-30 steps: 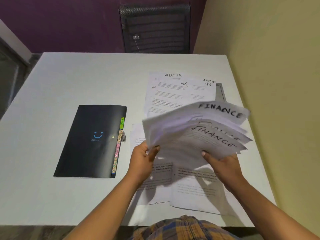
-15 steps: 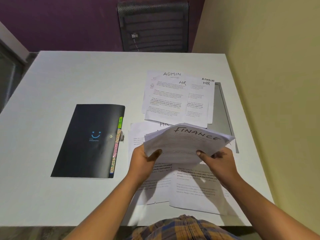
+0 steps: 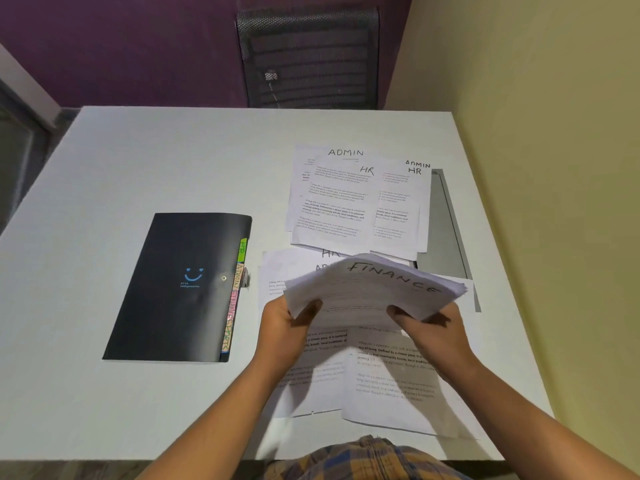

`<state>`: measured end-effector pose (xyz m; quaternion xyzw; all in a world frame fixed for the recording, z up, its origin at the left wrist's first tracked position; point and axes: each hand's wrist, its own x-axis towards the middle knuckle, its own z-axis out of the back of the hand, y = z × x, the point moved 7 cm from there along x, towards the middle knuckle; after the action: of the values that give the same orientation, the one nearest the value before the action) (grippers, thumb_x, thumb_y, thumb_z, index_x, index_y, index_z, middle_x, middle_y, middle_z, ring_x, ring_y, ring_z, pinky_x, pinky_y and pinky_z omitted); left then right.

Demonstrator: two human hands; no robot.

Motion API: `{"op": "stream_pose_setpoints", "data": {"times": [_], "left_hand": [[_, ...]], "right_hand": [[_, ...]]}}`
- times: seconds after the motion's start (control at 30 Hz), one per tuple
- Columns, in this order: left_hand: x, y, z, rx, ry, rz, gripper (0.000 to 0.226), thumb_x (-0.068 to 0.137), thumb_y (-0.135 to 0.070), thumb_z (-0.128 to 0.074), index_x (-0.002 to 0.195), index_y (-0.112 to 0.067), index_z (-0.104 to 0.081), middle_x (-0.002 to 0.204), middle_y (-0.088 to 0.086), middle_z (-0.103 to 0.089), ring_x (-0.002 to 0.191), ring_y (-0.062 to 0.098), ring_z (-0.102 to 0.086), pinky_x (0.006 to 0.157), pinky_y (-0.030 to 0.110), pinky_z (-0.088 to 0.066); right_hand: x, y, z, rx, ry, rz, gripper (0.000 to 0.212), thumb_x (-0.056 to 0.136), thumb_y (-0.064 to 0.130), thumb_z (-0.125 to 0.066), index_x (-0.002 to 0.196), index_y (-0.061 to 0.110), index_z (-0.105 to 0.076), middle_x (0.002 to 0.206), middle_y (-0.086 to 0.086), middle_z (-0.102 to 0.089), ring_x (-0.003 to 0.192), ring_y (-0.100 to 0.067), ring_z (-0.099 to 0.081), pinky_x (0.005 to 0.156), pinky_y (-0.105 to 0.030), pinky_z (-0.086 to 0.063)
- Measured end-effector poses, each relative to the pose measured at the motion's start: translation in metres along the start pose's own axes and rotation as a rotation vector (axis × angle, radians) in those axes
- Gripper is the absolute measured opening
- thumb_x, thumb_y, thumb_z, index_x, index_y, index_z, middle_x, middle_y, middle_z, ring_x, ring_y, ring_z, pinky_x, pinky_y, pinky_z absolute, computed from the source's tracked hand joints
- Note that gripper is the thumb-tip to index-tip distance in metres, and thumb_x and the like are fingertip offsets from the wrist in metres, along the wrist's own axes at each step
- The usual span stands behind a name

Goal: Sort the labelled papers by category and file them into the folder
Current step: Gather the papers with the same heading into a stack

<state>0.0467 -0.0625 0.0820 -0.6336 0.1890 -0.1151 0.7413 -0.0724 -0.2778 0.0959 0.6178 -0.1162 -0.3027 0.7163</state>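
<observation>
One stack of white printed papers headed "FINANCE" (image 3: 374,289) is held above the white surface (image 3: 138,168), gripped by left hand (image 3: 284,323) and right hand (image 3: 433,330). Sheets marked "ADMIN" and "HR" (image 3: 356,199) are noted beyond; one closed black folder with tabs "HR", "ADMIN" (image 3: 180,289) lies left.

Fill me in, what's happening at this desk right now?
A person holds a stack of FINANCE papers above the table, left hand and right hand gripping its near edge. ADMIN and HR sheets lie loose beyond it. The black folder sits closed to the left.
</observation>
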Motion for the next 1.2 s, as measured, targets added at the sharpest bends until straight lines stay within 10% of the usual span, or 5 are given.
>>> {"op": "stream_pose_setpoints", "data": {"times": [0.2,0.43,0.57,0.87,1.2], "left_hand": [[-0.002,0.006,0.013,0.114,-0.026,-0.123,0.045,0.093,-0.017,-0.068,0.108,-0.059,-0.065,0.106,-0.031,-0.071,0.097,-0.006,-0.067,0.08,0.012,-0.054],[-0.003,0.011,0.01,0.248,0.027,-0.209,0.047,0.097,-0.009,-0.061,0.116,-0.052,-0.062,0.112,-0.045,-0.061,0.109,-0.015,-0.059,0.086,0.0,-0.041],[0.0,0.03,0.027,0.172,-0.011,-0.011,0.038,0.094,-0.016,-0.067,0.086,-0.054,-0.071,0.087,-0.031,-0.072,0.084,-0.008,-0.068,0.069,0.005,-0.046],[-0.026,0.059,0.054,0.026,0.104,0.258,0.023,0.097,-0.04,-0.06,0.11,-0.027,-0.073,0.104,-0.012,-0.077,0.096,0.008,-0.073,0.082,0.029,-0.059],[-0.042,0.078,0.091,0.094,0.058,0.398,0.016,0.095,-0.028,-0.065,0.096,-0.016,-0.075,0.085,0.003,-0.076,0.075,0.017,-0.068,0.068,0.027,-0.054]], "right_hand": [[-0.007,-0.003,-0.004,-0.046,0.022,0.015,0.034,0.071,0.038,-0.081,0.096,0.056,-0.068,0.085,0.016,-0.075,0.076,0.003,-0.07,0.054,-0.016,-0.056],[-0.001,-0.048,-0.017,-0.288,0.11,-0.106,0.012,0.087,0.014,-0.074,0.092,0.019,-0.064,0.076,0.013,-0.069,0.067,0.003,-0.066,0.052,-0.004,-0.046],[-0.001,-0.034,-0.018,-0.342,0.087,-0.026,0.009,0.092,0.019,-0.07,0.083,0.02,-0.073,0.063,0.016,-0.069,0.058,0.01,-0.064,0.048,-0.008,-0.044],[-0.008,-0.026,-0.04,0.088,-0.015,-0.161,0.015,0.098,0.009,-0.059,0.102,0.017,-0.07,0.082,0.013,-0.079,0.074,-0.004,-0.075,0.056,-0.015,-0.055],[-0.027,-0.032,-0.069,-0.202,-0.022,-0.152,0.014,0.096,0.016,-0.064,0.095,0.027,-0.072,0.084,0.019,-0.074,0.072,0.003,-0.069,0.06,-0.02,-0.046]]}}
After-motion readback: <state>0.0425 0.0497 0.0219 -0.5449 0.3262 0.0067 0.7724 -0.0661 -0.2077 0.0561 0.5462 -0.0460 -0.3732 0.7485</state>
